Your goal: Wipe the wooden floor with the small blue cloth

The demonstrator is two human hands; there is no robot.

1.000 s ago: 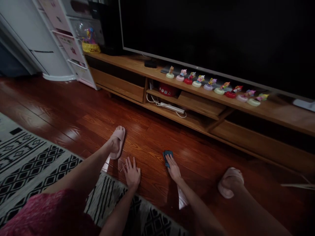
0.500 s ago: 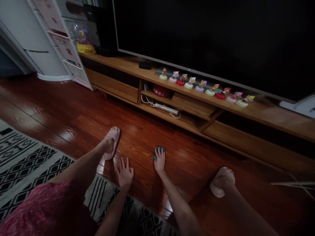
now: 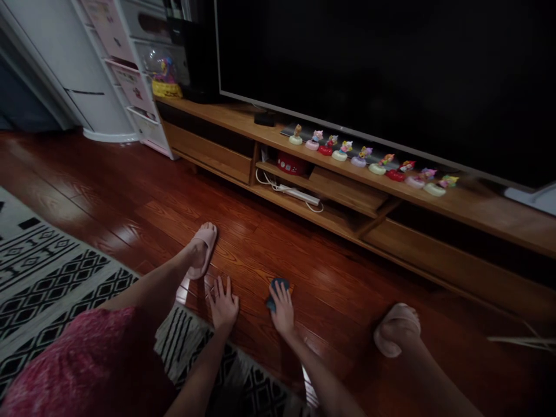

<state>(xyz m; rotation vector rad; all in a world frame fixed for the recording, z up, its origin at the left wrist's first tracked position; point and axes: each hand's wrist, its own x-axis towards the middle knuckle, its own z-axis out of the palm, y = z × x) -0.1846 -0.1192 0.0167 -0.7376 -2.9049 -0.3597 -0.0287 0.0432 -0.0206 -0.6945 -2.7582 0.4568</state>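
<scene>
With the left hand [image 3: 224,307] splayed on glossy red-brown wood-grain floor [image 3: 330,284], the right hand [image 3: 282,310], spread too, covers a rounded dark-teal pad [image 3: 271,304], probably cloth.

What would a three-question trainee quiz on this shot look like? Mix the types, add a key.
1. Identify: what lies under the right hand?
2. True or false: the left hand is clenched into a fist.
3. Count: how many small figurines stand in a row on top of the wooden TV stand?

Key
1. A blue-green cloth.
2. False; it is spread on the wooden floor.
3. Nine.
</scene>
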